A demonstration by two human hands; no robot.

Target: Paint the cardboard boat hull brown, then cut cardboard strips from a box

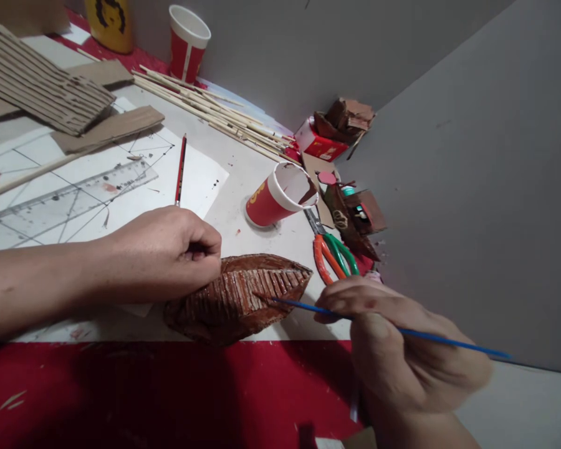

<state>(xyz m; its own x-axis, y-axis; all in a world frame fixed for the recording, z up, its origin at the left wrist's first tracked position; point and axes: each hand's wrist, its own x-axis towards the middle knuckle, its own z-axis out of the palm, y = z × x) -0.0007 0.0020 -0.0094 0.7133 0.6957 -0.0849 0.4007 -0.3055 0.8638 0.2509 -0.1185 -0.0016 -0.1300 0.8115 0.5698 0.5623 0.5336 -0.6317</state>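
Note:
A small brown model boat (243, 290) with a ribbed, corrugated deck rests on the white paper near the red table edge. Its surface looks wet and shiny in places. My left hand (180, 252) is closed at the boat's far side, its fingers on the rim and partly hidden. With my right hand (402, 343) I pinch a thin blue paintbrush (453, 341), whose dark tip touches the deck right of the middle. Just beyond the boat stands a red and white paper cup (280, 194) with brown smears inside its rim.
Scissors (331, 252) with orange and green handles lie right of the cup. Behind are wooden sticks (215, 112), another paper cup (187, 47) and brown model pieces (355, 215). Corrugated cardboard (42, 75), a clear ruler (75, 193) and a red pencil (182, 168) lie left. A grey wall (472, 187) bounds the right.

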